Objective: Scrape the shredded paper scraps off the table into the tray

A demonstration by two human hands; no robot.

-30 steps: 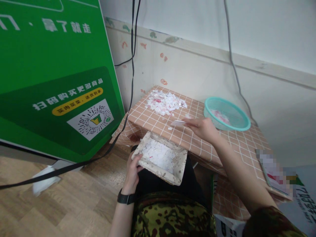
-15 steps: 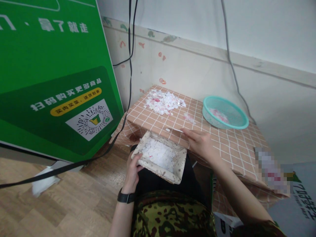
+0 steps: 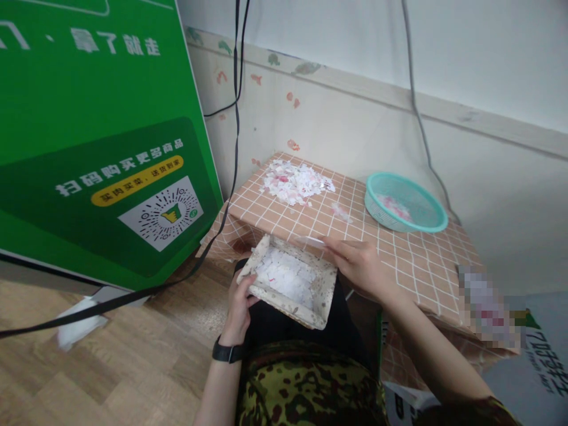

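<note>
Tray (image 3: 284,305) by table (image 3: 417,260) edge, long axis slanting down rightward, left hand (image 3: 239,305) gripping its end; card (image 3: 312,241), pinched in right hand (image 3: 361,266), points left, nearer tray than before

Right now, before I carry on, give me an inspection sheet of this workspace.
Surface: table under a brown cloth with white grid lines.
Job's things: patterned tray holding white scraps; scrap pile on the table; teal basket with pinkish pieces inside.
Clutter: small patch of loose pieces between pile and basket; pixelated item at the table's right end, unreadable.
Grip: left hand holds the tray's left side; right hand pinches a thin white piece by the tray's far rim.
Cables: black one passing the table's left end; grey one along the wall.
Surroundings: green panel left, pale wall behind.
</note>
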